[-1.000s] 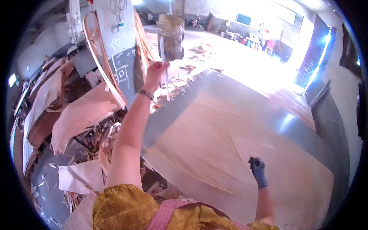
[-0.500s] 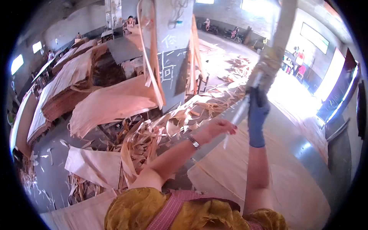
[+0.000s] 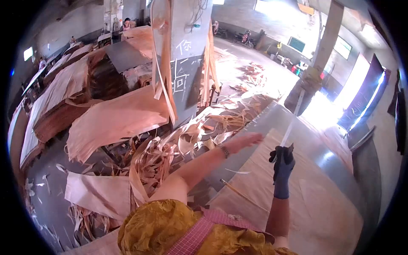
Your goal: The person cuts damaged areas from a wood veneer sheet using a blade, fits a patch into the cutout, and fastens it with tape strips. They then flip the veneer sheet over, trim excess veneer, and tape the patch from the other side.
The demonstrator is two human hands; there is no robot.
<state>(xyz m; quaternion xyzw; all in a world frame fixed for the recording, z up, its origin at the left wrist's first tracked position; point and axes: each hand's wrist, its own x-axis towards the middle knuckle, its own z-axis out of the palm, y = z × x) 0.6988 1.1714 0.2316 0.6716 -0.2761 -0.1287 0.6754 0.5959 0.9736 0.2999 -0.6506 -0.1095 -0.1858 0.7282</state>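
My left hand (image 3: 248, 141), bare with a metal band at the wrist, stretches flat over the table's left side, holding nothing. A blue glove with dark fingers covers my right hand (image 3: 283, 168), its fingers closed above the sheet. From beside those fingers a long, thin pale strip (image 3: 292, 121) runs up and away; its lower end is hidden at the glove. A small dark pointed piece also shows at the fingertips, too small to name. Below lies a broad, thin wood veneer sheet (image 3: 314, 212). A narrow stick or strip (image 3: 242, 194) crosses its left part.
The grey metal table (image 3: 312, 140) extends beyond the sheet. Curled veneer scraps (image 3: 157, 157) heap along its left. A grey pillar (image 3: 187, 63) stands ahead, with veneer stacks (image 3: 63, 97) to its left. Another post (image 3: 327, 46) rises at the table's far end.
My right hand has come down and nearer, fingers closed. My left hand has straightened its fingers and shifted slightly right. A small pale sliver now shows by the table's left edge.
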